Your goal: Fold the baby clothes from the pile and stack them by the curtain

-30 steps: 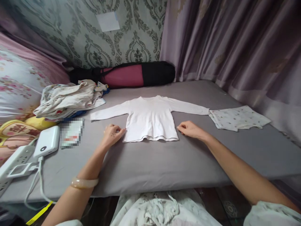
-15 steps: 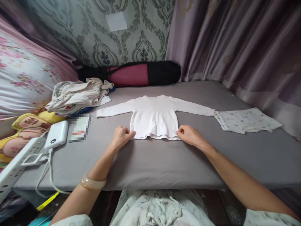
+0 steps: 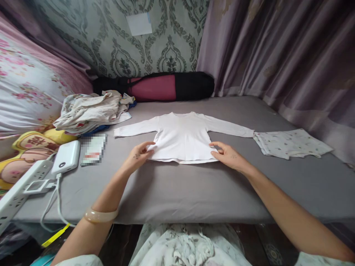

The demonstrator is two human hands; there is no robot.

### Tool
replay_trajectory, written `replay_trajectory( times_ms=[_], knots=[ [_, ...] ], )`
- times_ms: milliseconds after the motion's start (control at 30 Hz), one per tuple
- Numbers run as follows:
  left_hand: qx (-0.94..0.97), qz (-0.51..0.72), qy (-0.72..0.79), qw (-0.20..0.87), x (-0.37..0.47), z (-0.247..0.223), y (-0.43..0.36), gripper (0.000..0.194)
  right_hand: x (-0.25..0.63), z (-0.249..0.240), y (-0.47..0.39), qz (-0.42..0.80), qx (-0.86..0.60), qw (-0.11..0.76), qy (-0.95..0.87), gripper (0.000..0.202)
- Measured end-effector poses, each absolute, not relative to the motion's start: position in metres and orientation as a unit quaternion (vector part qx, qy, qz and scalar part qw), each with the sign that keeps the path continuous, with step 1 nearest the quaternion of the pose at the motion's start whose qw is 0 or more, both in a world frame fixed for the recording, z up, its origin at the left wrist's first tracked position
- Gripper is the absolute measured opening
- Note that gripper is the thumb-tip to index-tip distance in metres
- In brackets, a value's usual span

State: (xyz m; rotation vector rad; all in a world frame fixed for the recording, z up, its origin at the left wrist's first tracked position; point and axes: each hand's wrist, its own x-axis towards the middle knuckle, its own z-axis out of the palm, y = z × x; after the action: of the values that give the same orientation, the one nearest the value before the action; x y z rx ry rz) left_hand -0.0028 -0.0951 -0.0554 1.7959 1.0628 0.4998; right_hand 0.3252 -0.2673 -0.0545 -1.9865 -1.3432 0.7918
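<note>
Touching white shirt (image 3: 183,136) near hem now, with left hand (image 3: 138,156) on left edge, right hand (image 3: 229,154) on right. Showing thumbs and forefingers parted; can't tell whether pinching. Seeing shirt flat on grey sheet (image 3: 188,192), with one cuff meeting patterned garment (image 3: 292,143).

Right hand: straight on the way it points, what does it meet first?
The white long-sleeved shirt, at its side near the hem. The right hand looks right at that edge; contact is unclear.
</note>
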Motion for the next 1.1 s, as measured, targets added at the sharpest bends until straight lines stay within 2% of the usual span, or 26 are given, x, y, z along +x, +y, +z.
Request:
replay_trajectory(
  times_ms=[100, 367, 500, 633, 833, 967, 1100],
  knots=[
    [0.757, 0.161, 0.437, 0.459, -0.01, -0.053, -0.09, 0.047, 0.336, -0.052, -0.268, 0.288, -0.747, 0.252, -0.544, 0.039],
    [0.812, 0.081, 0.433, 0.384, -0.013, -0.063, -0.088, 0.046, 0.328, -0.042, -0.272, 0.216, -0.771, 0.093, -0.592, 0.038],
    [0.825, 0.061, 0.43, 0.363, -0.015, -0.06, -0.088, 0.047, 0.321, -0.034, -0.277, 0.202, -0.778, 0.05, -0.592, 0.031],
    [0.823, 0.053, 0.434, 0.362, -0.014, -0.055, -0.09, 0.047, 0.321, -0.029, -0.279, 0.229, -0.767, 0.048, -0.597, 0.022],
    [0.811, 0.063, 0.433, 0.389, -0.016, -0.056, -0.085, 0.04, 0.33, -0.038, -0.273, 0.331, -0.741, 0.115, -0.573, 0.013],
    [0.832, 0.051, 0.405, 0.376, -0.018, -0.049, -0.075, 0.031, 0.337, -0.042, -0.268, 0.354, -0.734, 0.142, -0.562, 0.014],
    [0.883, 0.015, 0.368, 0.29, 0.01, -0.036, -0.063, 0.026, 0.342, -0.034, -0.238, 0.332, -0.727, 0.133, -0.585, 0.024]
  ],
)
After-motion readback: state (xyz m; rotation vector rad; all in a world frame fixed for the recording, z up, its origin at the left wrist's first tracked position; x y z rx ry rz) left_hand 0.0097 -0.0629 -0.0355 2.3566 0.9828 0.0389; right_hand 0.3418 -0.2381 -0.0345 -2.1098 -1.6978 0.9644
